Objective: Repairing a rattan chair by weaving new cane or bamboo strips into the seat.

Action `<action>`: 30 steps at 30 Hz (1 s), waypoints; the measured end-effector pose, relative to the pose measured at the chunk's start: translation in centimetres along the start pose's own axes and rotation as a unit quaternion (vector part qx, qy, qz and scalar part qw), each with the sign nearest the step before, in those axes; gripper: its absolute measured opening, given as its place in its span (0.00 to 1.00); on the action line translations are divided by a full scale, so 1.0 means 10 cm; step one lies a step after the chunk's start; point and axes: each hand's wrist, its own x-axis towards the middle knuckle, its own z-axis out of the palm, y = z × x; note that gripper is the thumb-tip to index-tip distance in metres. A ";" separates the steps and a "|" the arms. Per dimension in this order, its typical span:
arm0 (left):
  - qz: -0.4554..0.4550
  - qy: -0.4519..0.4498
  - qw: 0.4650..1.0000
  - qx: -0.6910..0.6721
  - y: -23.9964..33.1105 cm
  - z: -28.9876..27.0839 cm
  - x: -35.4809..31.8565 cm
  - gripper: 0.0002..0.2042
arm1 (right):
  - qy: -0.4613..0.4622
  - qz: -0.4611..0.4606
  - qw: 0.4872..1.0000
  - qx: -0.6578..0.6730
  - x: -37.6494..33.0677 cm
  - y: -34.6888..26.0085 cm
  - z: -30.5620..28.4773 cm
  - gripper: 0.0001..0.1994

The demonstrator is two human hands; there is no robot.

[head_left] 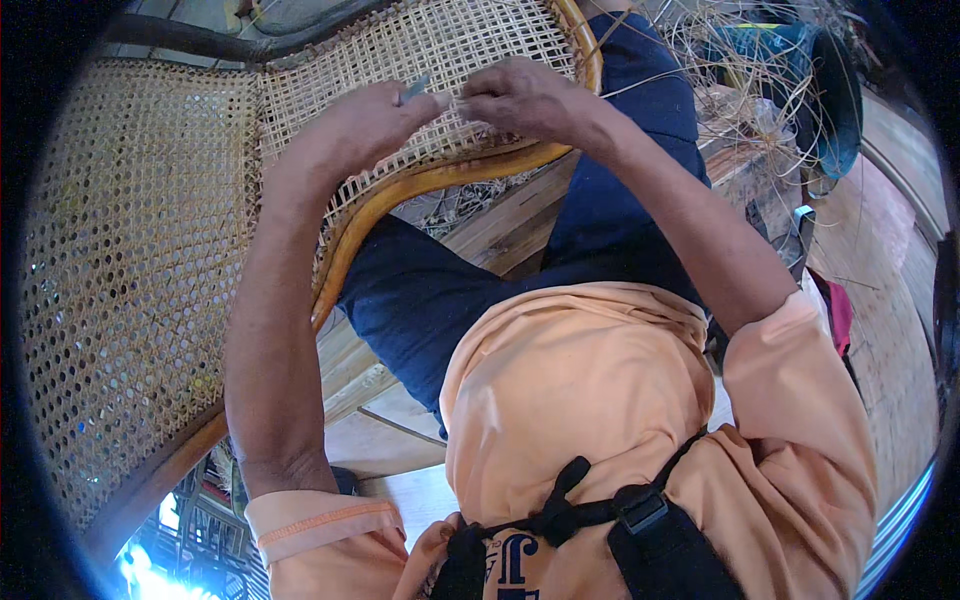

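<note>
A chair with woven cane panels leans across my lap. Over its open-weave cane panel (420,45), my two hands nearly meet at the fingertips. My left hand (372,122) is closed, and a small, flat blue-grey piece (415,88) sticks out from between its thumb and fingers; its kind cannot be made out. My right hand (520,95) is closed in a pinch just above the weave, and whatever lies in its fingers is hidden. A curved, honey-brown rattan edge (400,190) borders the panel nearest me.
To the left spreads a second, denser cane panel (140,200) with a brown lower rail (170,475). Loose cane strands (760,110) tangle at the upper right beside a dark teal container (838,105). Wooden boards (500,225) lie beneath my legs, with scraps of cane.
</note>
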 end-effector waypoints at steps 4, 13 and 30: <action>0.137 -0.003 0.975 0.173 -0.24 0.35 0.34 0.15 | 0.102 0.021 0.995 -0.005 -0.09 0.23 0.06 0.13; 0.043 -0.029 0.949 0.312 0.23 0.33 0.26 0.11 | 0.117 0.016 0.993 0.028 -0.08 0.35 0.14 0.12; 0.016 -0.065 0.899 0.432 0.76 0.30 0.29 0.09 | 0.119 0.013 0.977 0.179 -0.01 0.49 0.22 0.11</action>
